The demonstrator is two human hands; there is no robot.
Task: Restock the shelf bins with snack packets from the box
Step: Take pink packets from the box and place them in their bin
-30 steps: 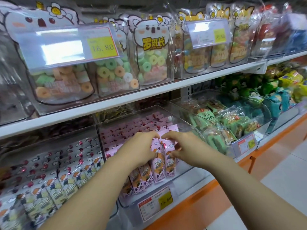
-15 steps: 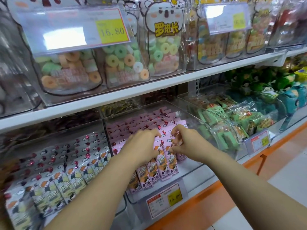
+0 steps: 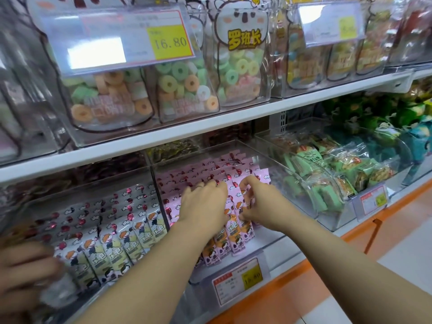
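Pink snack packets (image 3: 211, 170) stand in rows inside a clear shelf bin (image 3: 281, 175) on the lower shelf. Both of my hands are in this bin, at its front rows. My left hand (image 3: 205, 204) lies over the packet tops with its fingers curled onto them. Just to its right, my right hand (image 3: 257, 202) pinches the upper ends of a few front packets (image 3: 238, 239). The box is not in view.
A bin of white packets (image 3: 117, 239) sits to the left, and another person's blurred hand (image 3: 23, 277) reaches in at its front. Green packets (image 3: 327, 183) fill the bin on the right. The white upper shelf (image 3: 210, 129) carries candy-ring bags (image 3: 182, 85). A price label (image 3: 238, 280) hangs below.
The view has tipped down and drawn closer. My hands have stayed on the front pink packets, moving slightly apart. A blurred hand of another person has appeared at the lower left.
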